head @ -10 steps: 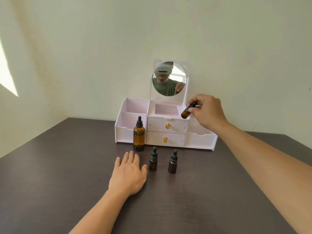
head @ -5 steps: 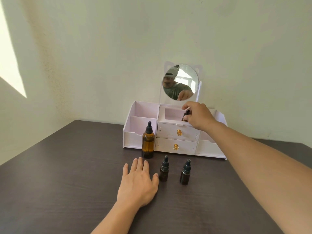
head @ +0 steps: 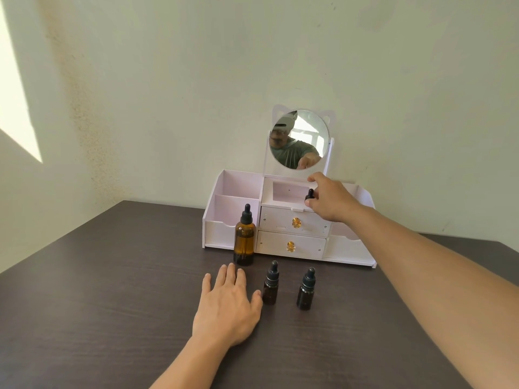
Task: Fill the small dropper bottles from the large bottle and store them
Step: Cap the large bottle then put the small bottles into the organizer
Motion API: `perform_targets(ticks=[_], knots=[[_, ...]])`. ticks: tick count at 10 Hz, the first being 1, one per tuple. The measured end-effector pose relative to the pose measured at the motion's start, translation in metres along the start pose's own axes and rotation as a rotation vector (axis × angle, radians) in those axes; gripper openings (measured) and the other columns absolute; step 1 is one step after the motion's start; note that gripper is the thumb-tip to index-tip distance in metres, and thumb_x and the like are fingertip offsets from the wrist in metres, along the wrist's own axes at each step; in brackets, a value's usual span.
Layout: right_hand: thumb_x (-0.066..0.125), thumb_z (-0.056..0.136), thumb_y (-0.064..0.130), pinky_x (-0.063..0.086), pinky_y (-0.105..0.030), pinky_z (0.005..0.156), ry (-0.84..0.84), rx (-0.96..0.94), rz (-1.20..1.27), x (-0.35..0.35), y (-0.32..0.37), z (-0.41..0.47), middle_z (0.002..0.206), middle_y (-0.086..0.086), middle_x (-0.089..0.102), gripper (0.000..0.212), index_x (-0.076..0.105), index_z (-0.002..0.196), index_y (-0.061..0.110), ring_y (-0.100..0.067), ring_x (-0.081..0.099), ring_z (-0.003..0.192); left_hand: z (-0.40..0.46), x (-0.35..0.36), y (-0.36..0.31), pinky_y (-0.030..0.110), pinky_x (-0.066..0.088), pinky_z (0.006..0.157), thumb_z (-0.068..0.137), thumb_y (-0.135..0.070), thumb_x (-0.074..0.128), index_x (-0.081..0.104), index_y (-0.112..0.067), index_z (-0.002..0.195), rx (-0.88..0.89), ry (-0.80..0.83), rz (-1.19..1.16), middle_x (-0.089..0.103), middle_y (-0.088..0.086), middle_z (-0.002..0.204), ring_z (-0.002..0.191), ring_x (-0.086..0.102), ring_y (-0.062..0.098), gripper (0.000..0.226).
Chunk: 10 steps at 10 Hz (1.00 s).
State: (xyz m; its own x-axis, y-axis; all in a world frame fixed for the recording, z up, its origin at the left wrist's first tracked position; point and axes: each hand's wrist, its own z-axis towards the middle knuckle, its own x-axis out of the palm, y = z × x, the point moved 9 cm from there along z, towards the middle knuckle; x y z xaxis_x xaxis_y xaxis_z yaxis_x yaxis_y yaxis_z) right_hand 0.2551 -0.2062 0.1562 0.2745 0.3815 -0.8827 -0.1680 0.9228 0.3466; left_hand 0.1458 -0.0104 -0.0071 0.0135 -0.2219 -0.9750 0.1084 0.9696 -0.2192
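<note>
Right hand: my right hand (head: 328, 202) reaches over the organiser's top centre tray, fingers curled round a small dropper bottle (head: 309, 195); only its black cap shows past my fingers.
Top centre tray: the tray (head: 286, 192) sits just under the round mirror (head: 299, 139); the held bottle stands upright at its right front corner (whether the base rests on the tray floor I cannot tell).
Left hand: my left hand (head: 227, 307) lies flat on the table (head: 98, 290), fingers straight, holding nothing; its thumb is just beside the nearer small bottle.
Large bottle: the amber large bottle (head: 245, 240) stands upright, capped, touching nothing, in front of the organiser's left front corner.
Small bottles on table: two dark capped droppers, left one (head: 270, 287) and right one (head: 306, 290), stand side by side in front of the drawers, apart from each other.
Organiser: the white organiser (head: 222, 234) stands toward the table's far edge, near the wall; its two left compartments show no contents, and both drawers (head: 292, 234) are closed.
Right compartments: largely hidden behind my right forearm.
Open room: bare tabletop runs from my left hand to the table's left edge, and along the near edge between my two forearms.
</note>
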Motion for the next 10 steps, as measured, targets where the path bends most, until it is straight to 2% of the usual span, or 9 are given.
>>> perform_targets(ticks=[1,2,3,4,5,7,8,9,10], knots=[[0.066,0.086,0.024,0.045,-0.039,0.095,-0.045,-0.032,-0.007,-0.013,0.006,-0.014,0.130,-0.009,0.055,0.060,0.035,0.138,0.019,-0.027,0.052,0.117,0.000,0.000,0.001,0.045,0.000,0.122,0.099,-0.055,0.021,0.009,-0.018,0.155,0.002,0.000,-0.004,0.002,0.004,0.163,0.150,-0.003,0.019,0.068],[0.070,0.083,0.026,0.047,-0.033,0.089,-0.087,-0.121,0.008,-0.027,0.020,-0.036,0.122,-0.001,0.060,0.045,0.051,0.123,0.020,-0.019,0.058,0.107,0.001,-0.001,0.001,0.046,0.001,0.122,0.099,-0.055,0.021,0.009,-0.017,0.155,0.003,-0.006,-0.002,0.003,0.005,0.163,0.150,-0.002,0.020,0.068],[0.074,0.079,0.025,0.050,-0.026,0.084,0.163,-0.178,0.057,-0.015,0.033,-0.069,0.106,0.003,0.065,0.029,0.062,0.105,0.023,-0.010,0.063,0.090,0.001,-0.001,0.001,0.046,0.001,0.122,0.099,-0.054,0.020,0.009,-0.017,0.155,0.007,-0.002,-0.001,0.004,0.005,0.163,0.150,-0.002,0.020,0.068],[0.076,0.077,0.029,0.051,-0.026,0.087,0.423,-0.201,-0.031,0.005,0.038,-0.105,0.106,0.009,0.065,0.033,0.065,0.107,0.024,-0.001,0.062,0.086,0.001,0.000,0.001,0.047,0.001,0.122,0.099,-0.054,0.019,0.010,-0.016,0.155,0.008,0.000,0.008,0.004,0.006,0.163,0.150,-0.002,0.021,0.068],[0.078,0.075,0.028,0.051,-0.025,0.085,0.501,-0.204,-0.090,0.020,0.038,-0.124,0.109,0.011,0.064,0.040,0.064,0.113,0.026,0.002,0.060,0.084,0.001,0.000,0.001,0.047,0.001,0.122,0.099,-0.053,0.019,0.010,-0.016,0.155,0.009,0.001,0.008,0.005,0.006,0.163,0.150,-0.002,0.021,0.068],[0.073,0.080,0.017,0.043,-0.017,0.071,0.405,-0.233,-0.106,0.034,0.043,-0.131,0.088,0.011,0.062,0.015,0.070,0.094,0.022,-0.007,0.058,0.083,-0.001,0.000,0.001,0.047,0.001,0.122,0.099,-0.054,0.018,0.009,-0.016,0.155,0.002,0.004,0.012,0.004,0.006,0.163,0.150,-0.002,0.021,0.068],[0.072,0.081,0.014,0.049,-0.022,0.072,0.373,-0.202,-0.099,0.024,0.045,-0.124,0.072,0.016,0.056,0.011,0.071,0.090,0.019,-0.005,0.060,0.071,-0.001,0.000,0.000,0.047,0.001,0.122,0.099,-0.054,0.019,0.009,-0.016,0.155,0.003,0.003,0.011,0.004,0.006,0.163,0.150,-0.002,0.021,0.068],[0.072,0.080,0.011,0.043,-0.016,0.066,0.260,-0.214,-0.066,-0.008,0.055,-0.101,0.070,0.017,0.058,0.011,0.072,0.088,0.019,0.003,0.057,0.067,0.000,0.000,0.000,0.047,0.001,0.122,0.099,-0.054,0.019,0.009,-0.016,0.155,0.001,0.005,0.011,0.003,0.005,0.163,0.150,-0.002,0.021,0.068],[0.071,0.080,0.010,0.049,-0.025,0.074,0.018,-0.236,-0.012,-0.054,0.068,-0.068,0.083,0.004,0.063,0.013,0.072,0.091,0.017,-0.011,0.061,0.074,0.000,-0.001,0.000,0.047,0.001,0.122,0.100,-0.053,0.019,0.008,-0.016,0.155,0.006,0.007,0.008,0.003,0.005,0.163,0.150,-0.003,0.021,0.068]])
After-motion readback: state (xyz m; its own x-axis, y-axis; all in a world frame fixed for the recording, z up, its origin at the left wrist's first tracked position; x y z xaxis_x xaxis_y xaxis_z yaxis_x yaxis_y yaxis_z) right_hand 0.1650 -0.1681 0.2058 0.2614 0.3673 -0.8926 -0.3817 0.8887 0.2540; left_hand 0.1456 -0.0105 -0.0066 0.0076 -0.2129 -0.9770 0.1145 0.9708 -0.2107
